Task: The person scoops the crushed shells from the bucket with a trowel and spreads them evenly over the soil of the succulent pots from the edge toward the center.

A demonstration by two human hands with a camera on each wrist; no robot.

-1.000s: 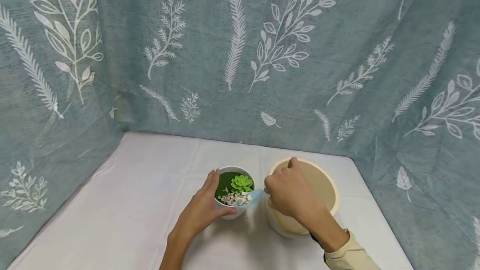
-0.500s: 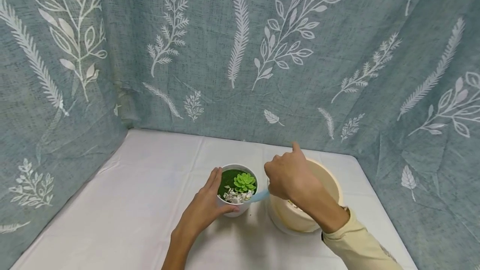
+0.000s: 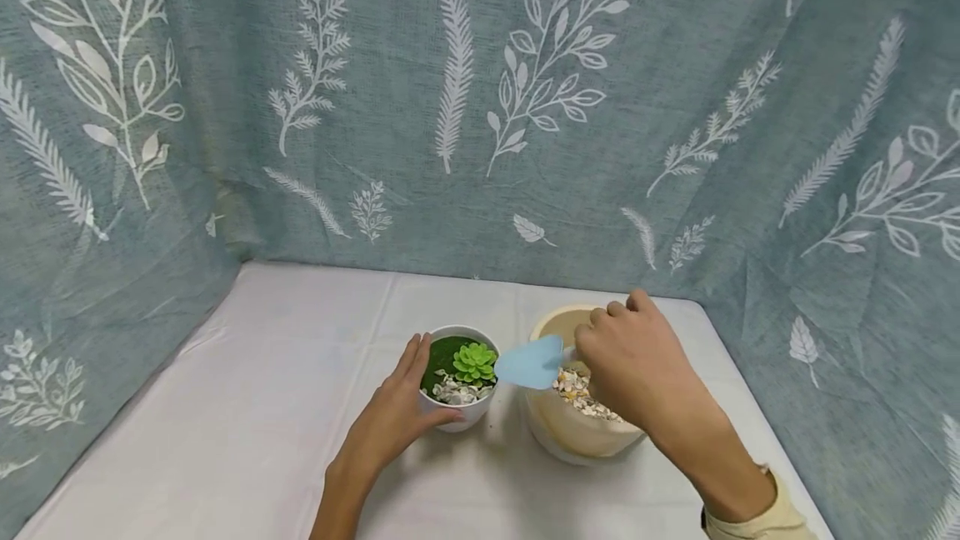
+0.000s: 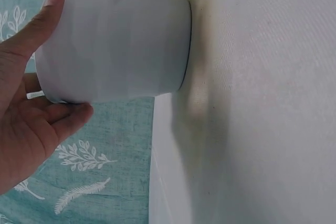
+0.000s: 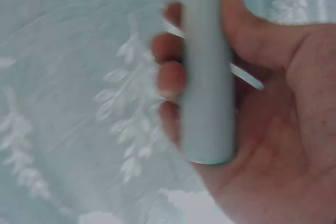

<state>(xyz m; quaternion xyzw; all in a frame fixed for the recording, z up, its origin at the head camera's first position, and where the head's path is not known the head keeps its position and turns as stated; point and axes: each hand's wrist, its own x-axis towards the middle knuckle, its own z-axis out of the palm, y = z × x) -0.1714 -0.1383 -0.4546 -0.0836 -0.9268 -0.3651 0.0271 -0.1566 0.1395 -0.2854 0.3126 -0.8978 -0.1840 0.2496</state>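
My left hand (image 3: 395, 411) holds a small white flower pot (image 4: 121, 40) by its rim, thumb on one side and fingers on the other. Inside the pot, a bright green succulent (image 3: 474, 362) stands on a dark green surface with pale pebbles (image 3: 457, 391) along the near side. My right hand (image 3: 637, 361) grips the handle (image 5: 207, 87) of a light blue trowel. The trowel's blade (image 3: 531, 363) points left, between the white pot and a larger cream pot (image 3: 581, 438). No pebbles can be made out on the blade.
The cream pot, just right of the white one, contains many pale pebbles (image 3: 581, 394) and is partly hidden by my right hand. A white cloth (image 3: 285, 407) covers the table. Blue-green curtains with white leaf prints (image 3: 420, 215) rise behind and at both sides.
The trowel has moved right, away from the white pot, and its blade now shows whole. Earlier its tip was over the pebbles there. My left hand keeps its hold.
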